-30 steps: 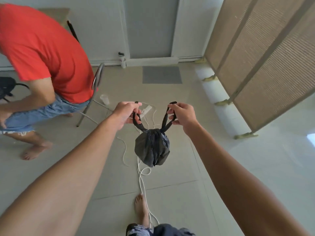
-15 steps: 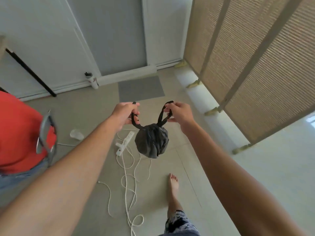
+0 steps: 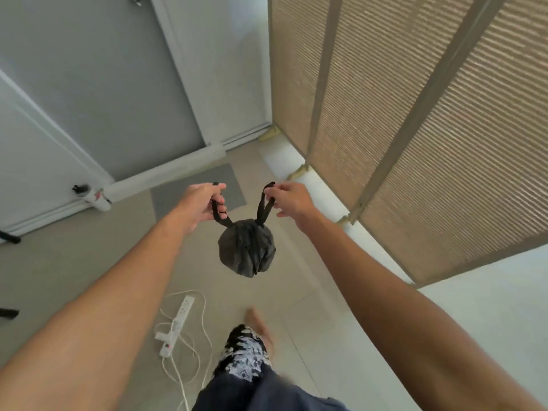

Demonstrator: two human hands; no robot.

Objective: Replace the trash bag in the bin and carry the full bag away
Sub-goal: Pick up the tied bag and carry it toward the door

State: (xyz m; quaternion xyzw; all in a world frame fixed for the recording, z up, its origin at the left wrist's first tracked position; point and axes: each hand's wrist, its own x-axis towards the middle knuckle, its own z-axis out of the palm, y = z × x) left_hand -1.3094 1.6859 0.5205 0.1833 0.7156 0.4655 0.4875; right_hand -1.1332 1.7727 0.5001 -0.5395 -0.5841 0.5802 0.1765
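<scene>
Trash bag in both hands' grip

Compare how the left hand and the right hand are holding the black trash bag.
The left hand wraps its handle loop with curled fingers; the right hand pinches its loop at the fingertips. The left hand sits over the grey mat; the right hand is nearer the woven screen. Both keep the black trash bag off the floor.

Your pale tiled floor is carrying a white power strip with its cord looping around it, and a grey mat is lying by the door.
</scene>
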